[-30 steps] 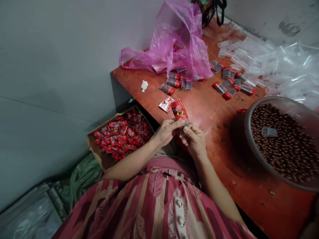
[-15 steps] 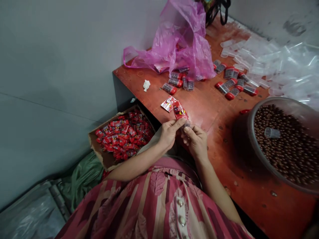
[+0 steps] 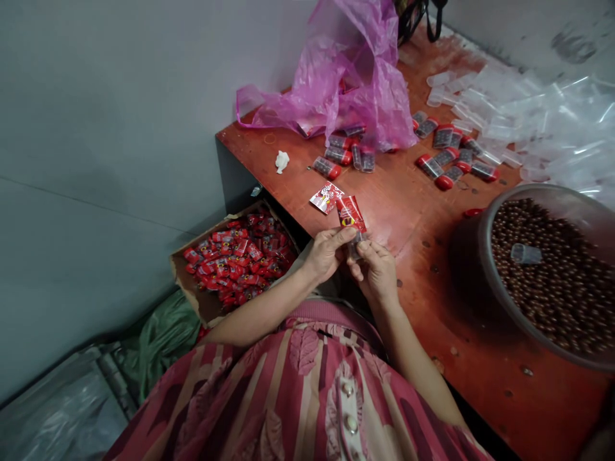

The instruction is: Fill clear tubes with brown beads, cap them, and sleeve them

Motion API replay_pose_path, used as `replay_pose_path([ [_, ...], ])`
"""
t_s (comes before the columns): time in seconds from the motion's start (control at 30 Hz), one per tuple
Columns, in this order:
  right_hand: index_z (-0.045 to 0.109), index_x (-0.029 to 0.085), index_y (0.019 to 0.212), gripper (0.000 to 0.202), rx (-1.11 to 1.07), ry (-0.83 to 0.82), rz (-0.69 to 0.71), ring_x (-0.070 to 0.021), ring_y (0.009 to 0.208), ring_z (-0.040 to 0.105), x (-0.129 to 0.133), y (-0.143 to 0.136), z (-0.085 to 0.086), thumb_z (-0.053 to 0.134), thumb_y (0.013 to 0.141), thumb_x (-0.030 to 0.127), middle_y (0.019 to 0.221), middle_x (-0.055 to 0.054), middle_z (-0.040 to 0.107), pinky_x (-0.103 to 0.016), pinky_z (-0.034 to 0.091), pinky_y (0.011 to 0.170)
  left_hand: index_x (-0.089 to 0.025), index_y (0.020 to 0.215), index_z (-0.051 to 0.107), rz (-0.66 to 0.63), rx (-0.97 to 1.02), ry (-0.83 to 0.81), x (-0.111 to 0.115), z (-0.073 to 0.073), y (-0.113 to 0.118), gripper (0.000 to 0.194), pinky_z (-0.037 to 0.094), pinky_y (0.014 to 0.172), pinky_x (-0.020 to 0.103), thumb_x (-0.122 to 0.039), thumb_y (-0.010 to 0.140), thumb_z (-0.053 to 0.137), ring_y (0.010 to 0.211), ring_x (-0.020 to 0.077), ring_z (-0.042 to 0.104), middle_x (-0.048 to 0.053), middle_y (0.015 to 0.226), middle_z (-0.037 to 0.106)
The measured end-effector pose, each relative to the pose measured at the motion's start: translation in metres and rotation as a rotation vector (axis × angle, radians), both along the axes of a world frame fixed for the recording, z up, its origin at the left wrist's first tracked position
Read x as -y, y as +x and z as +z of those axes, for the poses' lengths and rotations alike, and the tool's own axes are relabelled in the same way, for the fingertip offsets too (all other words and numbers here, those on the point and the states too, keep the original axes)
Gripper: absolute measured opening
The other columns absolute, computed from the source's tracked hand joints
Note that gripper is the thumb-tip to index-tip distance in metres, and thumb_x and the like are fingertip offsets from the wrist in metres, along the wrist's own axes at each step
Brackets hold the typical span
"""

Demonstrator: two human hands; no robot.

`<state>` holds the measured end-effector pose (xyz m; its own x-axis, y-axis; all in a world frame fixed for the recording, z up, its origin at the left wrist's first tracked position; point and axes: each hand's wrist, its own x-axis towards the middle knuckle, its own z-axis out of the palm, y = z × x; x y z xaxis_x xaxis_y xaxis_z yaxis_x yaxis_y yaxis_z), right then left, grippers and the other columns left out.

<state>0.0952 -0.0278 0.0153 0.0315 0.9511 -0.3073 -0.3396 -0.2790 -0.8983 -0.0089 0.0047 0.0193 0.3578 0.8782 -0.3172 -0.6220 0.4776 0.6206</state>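
Between my hands, at the table's near edge, is a small red printed sleeve (image 3: 351,211) with a clear, greyish lower part (image 3: 356,246). My left hand (image 3: 325,257) pinches its left side, thumb on top. At the lower right, my right hand (image 3: 379,269) grips the clear part between thumb and fingers. Whether a container sits inside the sleeve I cannot tell. Just beyond my fingers, a flat red-and-white printed packet (image 3: 327,197) lies on the orange-red table (image 3: 413,211).
A tub (image 3: 490,269) of brown balls, with a clear cup (image 3: 525,254) on them, stands right. Several red-capped filled containers (image 3: 446,157) lie near clear empty ones (image 3: 552,121) and a pink plastic bag (image 3: 317,96). A carton (image 3: 185,275) of red-wrapped pieces sits below left.
The red sleeve has turned slightly and its printed face looks flatter. More of the clear lower part shows between my hands, and my right fingers have shifted on it.
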Motion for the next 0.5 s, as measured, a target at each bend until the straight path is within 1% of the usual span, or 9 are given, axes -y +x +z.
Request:
replay_pose_path([
  [0.03,0.052,0.018,0.063,0.033,-0.012,0.002,-0.004,-0.0039,0.032,0.04,-0.001,0.0,0.0,0.069,0.075,0.045,0.055,0.004,0.059,-0.017,0.026,0.03,-0.009,0.075,0.067,-0.022,-0.003,0.012,0.001,-0.001,-0.001,0.041,0.041,0.039,0.023,-0.047,0.065,0.076,0.038,0.0091,0.049,-0.002,0.048,0.055],
  [0.1,0.055,0.018,0.065,0.03,0.052,0.033,-0.014,-0.0038,0.034,0.043,-0.003,0.001,0.0,0.07,0.076,0.041,0.054,0.004,0.059,-0.016,0.03,0.032,-0.011,0.07,0.064,-0.032,-0.029,0.027,0.002,-0.003,-0.001,0.039,0.041,0.039,0.023,-0.047,0.065,0.077,0.037,0.0093,0.049,-0.003,0.046,0.053],
  [0.17,0.058,0.017,0.068,0.025,0.148,0.076,-0.023,-0.0041,0.037,0.046,-0.003,0.005,-0.001,0.071,0.077,0.037,0.052,0.005,0.058,-0.015,0.035,0.035,-0.012,0.063,0.06,-0.035,-0.043,0.034,0.003,-0.004,0.0,0.039,0.043,0.04,0.024,-0.046,0.064,0.078,0.039,0.0102,0.051,-0.003,0.048,0.053],
  [0.23,0.06,0.018,0.07,0.023,0.181,0.097,-0.001,-0.0052,0.038,0.049,-0.003,0.009,-0.002,0.072,0.077,0.036,0.05,0.006,0.058,-0.016,0.04,0.039,-0.011,0.062,0.059,-0.028,-0.043,0.029,0.004,-0.004,0.0,0.039,0.044,0.042,0.024,-0.045,0.062,0.079,0.041,0.0103,0.053,-0.002,0.049,0.055],
  [0.3,0.063,0.019,0.077,0.021,0.126,0.097,0.076,-0.008,0.045,0.057,-0.002,0.012,-0.002,0.071,0.078,0.038,0.057,0.004,0.064,-0.019,0.048,0.045,-0.011,0.066,0.061,0.009,-0.037,-0.001,0.005,-0.004,-0.002,0.038,0.041,0.04,0.022,-0.044,0.063,0.08,0.04,0.0078,0.049,-0.002,0.051,0.055],
  [0.37,0.066,0.021,0.092,0.023,0.051,0.097,0.152,-0.0113,0.058,0.065,0.0,0.015,-0.002,0.07,0.079,0.04,0.074,0.001,0.07,-0.024,0.055,0.055,-0.01,0.07,0.063,0.071,-0.02,-0.042,0.006,-0.003,-0.005,0.038,0.038,0.038,0.021,-0.043,0.064,0.079,0.041,0.0067,0.047,-0.001,0.056,0.058],
  [0.43,0.066,0.022,0.102,0.028,0.022,0.103,0.165,-0.0128,0.066,0.068,0.001,0.016,-0.002,0.07,0.079,0.038,0.084,-0.001,0.072,-0.027,0.059,0.063,-0.01,0.074,0.065,0.1,0.01,-0.063,0.007,-0.003,-0.007,0.038,0.04,0.04,0.022,-0.043,0.065,0.079,0.045,0.0079,0.05,0.002,0.062,0.061],
  [0.5,0.066,0.021,0.097,0.024,0.029,0.102,0.134,-0.0121,0.063,0.068,0.0,0.014,-0.004,0.072,0.078,0.035,0.08,0.0,0.072,-0.027,0.059,0.062,-0.009,0.074,0.066,0.108,0.021,-0.065,0.011,-0.002,-0.008,0.038,0.042,0.043,0.023,-0.041,0.062,0.081,0.048,0.0086,0.052,0.002,0.063,0.061],
])
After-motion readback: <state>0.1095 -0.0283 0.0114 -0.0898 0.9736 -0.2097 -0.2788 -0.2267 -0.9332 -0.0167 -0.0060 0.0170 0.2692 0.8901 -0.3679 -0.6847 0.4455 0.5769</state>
